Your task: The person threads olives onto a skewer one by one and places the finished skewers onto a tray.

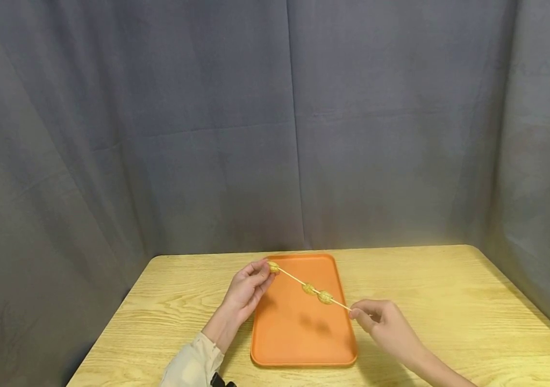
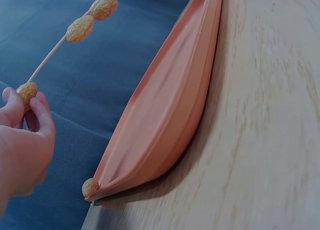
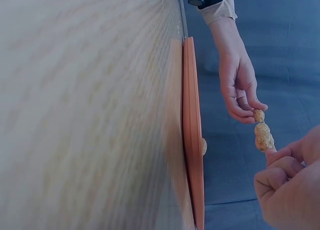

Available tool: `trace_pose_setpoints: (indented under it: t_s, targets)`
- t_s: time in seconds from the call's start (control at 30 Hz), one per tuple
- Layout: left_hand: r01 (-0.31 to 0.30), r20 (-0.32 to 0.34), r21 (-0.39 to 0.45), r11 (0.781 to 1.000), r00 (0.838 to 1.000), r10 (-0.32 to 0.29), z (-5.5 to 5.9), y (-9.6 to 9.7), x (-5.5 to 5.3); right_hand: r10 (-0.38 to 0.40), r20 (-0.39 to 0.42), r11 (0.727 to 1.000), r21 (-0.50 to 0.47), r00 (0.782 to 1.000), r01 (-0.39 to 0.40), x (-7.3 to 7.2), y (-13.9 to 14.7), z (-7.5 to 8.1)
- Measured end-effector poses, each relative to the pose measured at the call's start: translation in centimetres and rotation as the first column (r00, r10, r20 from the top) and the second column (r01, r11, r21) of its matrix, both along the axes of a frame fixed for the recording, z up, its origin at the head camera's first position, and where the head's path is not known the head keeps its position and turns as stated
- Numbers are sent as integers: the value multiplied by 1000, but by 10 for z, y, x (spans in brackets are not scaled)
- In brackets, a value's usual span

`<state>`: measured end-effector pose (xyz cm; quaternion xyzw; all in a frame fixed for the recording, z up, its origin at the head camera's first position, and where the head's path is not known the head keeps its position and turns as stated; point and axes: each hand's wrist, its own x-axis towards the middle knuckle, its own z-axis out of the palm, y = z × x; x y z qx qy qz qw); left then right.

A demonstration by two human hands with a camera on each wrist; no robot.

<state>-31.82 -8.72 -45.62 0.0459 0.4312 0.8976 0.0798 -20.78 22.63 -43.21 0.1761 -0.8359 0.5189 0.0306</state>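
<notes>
A thin wooden skewer [image 1: 291, 277] slants over the orange tray [image 1: 299, 336], above its surface. Two tan, wrinkled, nut-like balls, the upper one [image 2: 104, 7] and the lower one [image 2: 80, 29], sit close together along it. My right hand [image 1: 388, 328] pinches the skewer's near right end between thumb and fingers. At the other end, my left hand [image 1: 248, 287] holds a third such ball [image 2: 26, 94] with thumb and fingertips, where the stick meets it. How deep the stick goes in is hidden. Another ball [image 2: 90, 187] lies at the tray's far corner.
The tray lies on a light wood table [image 1: 449, 301], its raised rim running all round. Grey curtains [image 1: 216, 134] enclose the table at the back and on both sides. A beige sleeve [image 1: 194, 360] covers the left forearm.
</notes>
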Motion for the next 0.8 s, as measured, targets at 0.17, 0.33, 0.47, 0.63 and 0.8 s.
trace_pose_setpoints:
  t_s: [0.17,0.33,0.47,0.63,0.8]
  targets:
    - [13,-22,-32,999,1000,-14,0,1,1,9,-13,1000,-7,1000,-9,0,1,-1]
    - [21,-25,-32,999,999,-22,-2,3,3,-1,-12,1000,3,1000,1,1,1,-2]
    - [27,-17,-13,1000,999,-27,-2,5,4,-7,-13,1000,6,1000,7,1,1,-3]
    - [41,-13,-10,999,999,-41,0,7,5,5,-5,1000,5,1000,-5,0,3,-4]
    - [59,-28,-22,998,998,-60,1,7,7,24,7,1000,-1,1000,-24,0,3,-5]
